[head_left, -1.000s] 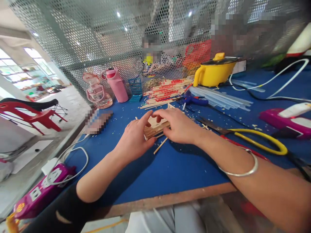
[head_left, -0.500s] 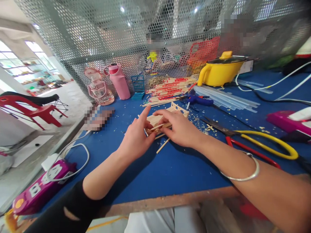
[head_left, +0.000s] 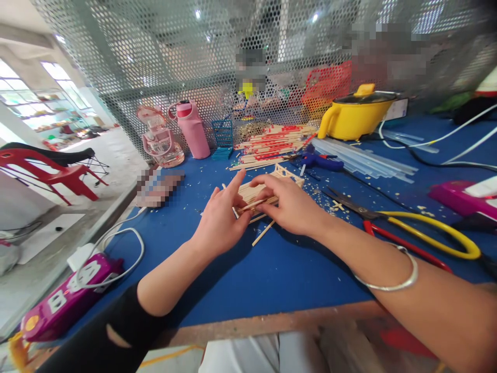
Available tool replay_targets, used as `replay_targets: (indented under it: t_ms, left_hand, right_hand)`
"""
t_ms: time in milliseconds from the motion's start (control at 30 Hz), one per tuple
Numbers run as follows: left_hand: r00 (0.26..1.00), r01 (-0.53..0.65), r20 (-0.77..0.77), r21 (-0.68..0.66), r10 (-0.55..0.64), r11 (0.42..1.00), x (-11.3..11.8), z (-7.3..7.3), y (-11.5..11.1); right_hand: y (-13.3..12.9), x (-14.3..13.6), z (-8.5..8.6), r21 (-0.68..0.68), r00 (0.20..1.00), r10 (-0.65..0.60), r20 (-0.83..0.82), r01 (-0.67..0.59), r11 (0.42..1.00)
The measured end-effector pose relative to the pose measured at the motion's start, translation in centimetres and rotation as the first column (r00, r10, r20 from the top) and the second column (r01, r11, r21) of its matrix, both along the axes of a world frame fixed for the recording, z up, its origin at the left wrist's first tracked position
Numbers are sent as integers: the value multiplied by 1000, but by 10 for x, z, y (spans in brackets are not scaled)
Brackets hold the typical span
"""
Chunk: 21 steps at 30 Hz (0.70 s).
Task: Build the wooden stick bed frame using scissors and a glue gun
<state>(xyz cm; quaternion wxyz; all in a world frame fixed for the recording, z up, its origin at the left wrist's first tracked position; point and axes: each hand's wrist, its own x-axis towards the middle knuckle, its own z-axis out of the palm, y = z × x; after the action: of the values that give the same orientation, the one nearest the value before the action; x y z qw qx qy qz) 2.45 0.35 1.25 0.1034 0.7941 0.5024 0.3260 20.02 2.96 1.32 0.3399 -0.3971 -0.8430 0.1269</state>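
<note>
A small structure built of thin wooden sticks (head_left: 289, 172) rests on the blue tabletop, with a raised lattice at its far right end. My left hand (head_left: 222, 220) is closed at its near left side, thumb and fingers on the end of a wooden stick (head_left: 248, 207), index finger pointing up and away. From the right, my right hand (head_left: 297, 204) pinches the same stick between thumb and fingers. The fingers partly cover the structure and the stick's ends. Another stick (head_left: 263, 234) sticks out toward me below the right fingertips.
Behind lie a pile of red-marked sticks (head_left: 272, 145), a blue glue gun (head_left: 320, 159) and clear glue sticks (head_left: 368, 160). Large scissors (head_left: 363, 211) lie right, near a yellow pot (head_left: 357, 118). Bottles (head_left: 193, 129) stand back left; a purple power strip (head_left: 73, 295) lies left.
The stick between my hands has tilted slightly and sits lower against the structure's near edge. My fingers have shifted only a little; the whole view has moved slightly.
</note>
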Motion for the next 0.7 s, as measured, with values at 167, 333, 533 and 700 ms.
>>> replay_targets:
  t_ms: [167,333,533,700]
  left_hand:
    - [1000,18,-23,14,-18,1000,0,0,-1]
    - [997,34,-73,13,-33,999,-1,0,1]
    - [976,132,-180,38,-123,990,-13,-1,3]
    - [965,157,-222,60,-140,986,-31,2,4]
  right_hand:
    - [-1,-2,0,8,1000,-15,12,15,1000]
    - [1,1,1,-14,999,42,-10,-42,999]
    - [1,6,2,5,995,95,38,-95,995]
    - [0,6,3,32,996,87,37,-88,996]
